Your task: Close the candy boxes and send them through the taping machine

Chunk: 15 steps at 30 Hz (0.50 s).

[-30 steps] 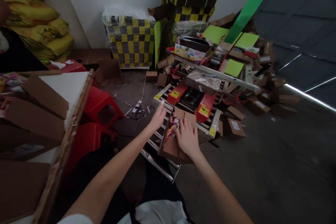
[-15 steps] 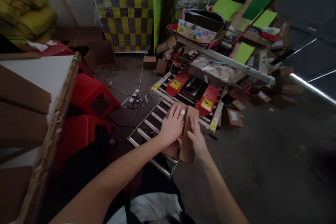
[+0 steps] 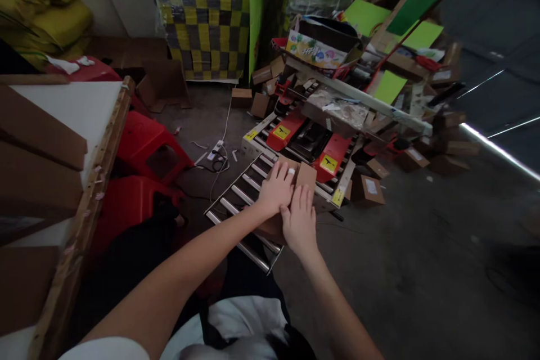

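Observation:
A small brown cardboard box (image 3: 304,175) sits on the metal roller conveyor (image 3: 240,197) in front of the red case-sealing machine (image 3: 310,143). Both of my hands lie flat on its closed top flaps. My left hand (image 3: 276,188) presses the left flap, fingers stretched out, with a white band on one finger. Beside it, my right hand (image 3: 299,219) rests on the right flap, fingers together and extended. The box's contents are hidden under the flaps.
A white-topped table (image 3: 80,109) with flat cardboard stands at left, two red plastic stools (image 3: 143,174) beside it. Yellow-and-black checkered stacks (image 3: 206,22) stand at the back. Small sealed boxes (image 3: 367,190) and green sheets (image 3: 390,87) litter the floor on the right. A power strip and cable (image 3: 217,157) lie on the floor.
The box's flaps stood open with colourful contents showing; my hands have folded them down and now press flat on the closed top. The view has tilted downward.

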Each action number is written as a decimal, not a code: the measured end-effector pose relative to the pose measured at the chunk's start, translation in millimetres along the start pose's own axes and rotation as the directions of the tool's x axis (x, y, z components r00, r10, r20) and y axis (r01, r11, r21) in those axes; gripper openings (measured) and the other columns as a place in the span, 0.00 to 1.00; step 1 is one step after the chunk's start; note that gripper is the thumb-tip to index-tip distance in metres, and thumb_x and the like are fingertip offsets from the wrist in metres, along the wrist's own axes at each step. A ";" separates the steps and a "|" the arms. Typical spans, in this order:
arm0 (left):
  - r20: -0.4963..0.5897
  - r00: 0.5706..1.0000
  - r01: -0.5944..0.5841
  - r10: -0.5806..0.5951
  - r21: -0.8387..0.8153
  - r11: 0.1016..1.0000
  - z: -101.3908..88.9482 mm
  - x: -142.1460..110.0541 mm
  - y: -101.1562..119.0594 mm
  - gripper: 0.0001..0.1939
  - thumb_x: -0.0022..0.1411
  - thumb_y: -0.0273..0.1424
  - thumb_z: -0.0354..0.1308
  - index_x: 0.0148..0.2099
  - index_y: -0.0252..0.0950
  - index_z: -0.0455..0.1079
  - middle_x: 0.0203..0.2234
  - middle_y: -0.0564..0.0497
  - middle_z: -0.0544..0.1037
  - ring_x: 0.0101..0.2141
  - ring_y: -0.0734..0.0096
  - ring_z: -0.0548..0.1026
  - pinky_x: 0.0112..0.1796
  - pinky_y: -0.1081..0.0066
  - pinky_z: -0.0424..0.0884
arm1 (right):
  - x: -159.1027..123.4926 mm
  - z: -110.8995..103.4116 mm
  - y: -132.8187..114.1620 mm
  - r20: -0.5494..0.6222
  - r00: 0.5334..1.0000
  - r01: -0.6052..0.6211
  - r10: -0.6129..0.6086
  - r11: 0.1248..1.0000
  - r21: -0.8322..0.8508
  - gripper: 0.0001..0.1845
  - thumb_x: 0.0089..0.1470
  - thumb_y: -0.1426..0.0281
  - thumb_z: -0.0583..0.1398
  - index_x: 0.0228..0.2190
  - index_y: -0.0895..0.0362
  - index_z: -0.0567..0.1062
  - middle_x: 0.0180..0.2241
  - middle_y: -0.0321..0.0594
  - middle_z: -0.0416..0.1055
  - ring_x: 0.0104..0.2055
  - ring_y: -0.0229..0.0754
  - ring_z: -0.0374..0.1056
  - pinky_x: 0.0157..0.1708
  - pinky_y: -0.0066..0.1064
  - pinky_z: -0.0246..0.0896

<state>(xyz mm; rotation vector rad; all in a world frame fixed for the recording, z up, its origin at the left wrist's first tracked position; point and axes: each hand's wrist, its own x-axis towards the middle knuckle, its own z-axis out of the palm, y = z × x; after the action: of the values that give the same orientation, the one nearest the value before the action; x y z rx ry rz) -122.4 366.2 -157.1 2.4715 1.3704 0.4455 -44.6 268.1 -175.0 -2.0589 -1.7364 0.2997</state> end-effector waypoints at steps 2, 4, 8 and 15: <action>0.008 0.996 -0.088 0.090 -0.161 0.983 -3.2 5.3 -15.3 0.22 0.64 0.26 0.44 0.59 0.30 0.62 0.62 0.39 0.60 0.64 0.61 0.51 0.61 0.53 0.55 | 1.6 -3.1 -6.0 0.032 0.999 -0.001 0.004 0.996 -0.094 0.35 0.62 0.59 0.41 0.64 0.64 0.43 0.66 0.56 0.38 0.68 0.57 0.34 0.59 0.59 0.45; 0.019 0.989 -0.134 0.147 -0.312 0.941 -5.4 8.8 -30.2 0.21 0.63 0.25 0.45 0.57 0.29 0.64 0.61 0.39 0.61 0.63 0.65 0.54 0.63 0.58 0.47 | 2.2 -6.3 -7.7 0.054 0.998 0.020 -0.012 0.989 -0.145 0.35 0.62 0.59 0.41 0.64 0.65 0.43 0.66 0.57 0.37 0.68 0.58 0.35 0.58 0.61 0.45; 0.035 0.999 -0.003 0.027 -0.539 0.842 -3.5 8.2 -41.1 0.24 0.65 0.29 0.43 0.61 0.30 0.59 0.63 0.41 0.58 0.64 0.65 0.51 0.63 0.58 0.47 | 3.2 -10.0 -5.4 0.132 0.991 0.049 -0.025 0.982 -0.182 0.40 0.60 0.54 0.44 0.64 0.67 0.42 0.66 0.57 0.35 0.68 0.58 0.33 0.58 0.60 0.46; -0.021 0.996 -0.093 0.091 -0.232 0.968 0.5 -5.9 -12.1 0.23 0.63 0.33 0.50 0.60 0.33 0.62 0.64 0.41 0.55 0.65 0.57 0.46 0.64 0.54 0.42 | 3.5 -5.0 3.2 0.097 0.993 0.075 -0.061 0.987 -0.143 0.52 0.54 0.43 0.46 0.63 0.71 0.41 0.66 0.62 0.35 0.68 0.60 0.31 0.58 0.58 0.45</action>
<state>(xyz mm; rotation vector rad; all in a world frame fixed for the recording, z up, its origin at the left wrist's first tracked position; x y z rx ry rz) -134.4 367.3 -163.0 2.3488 1.1383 0.6042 -38.9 270.2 -171.7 -2.1120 -1.9323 0.2574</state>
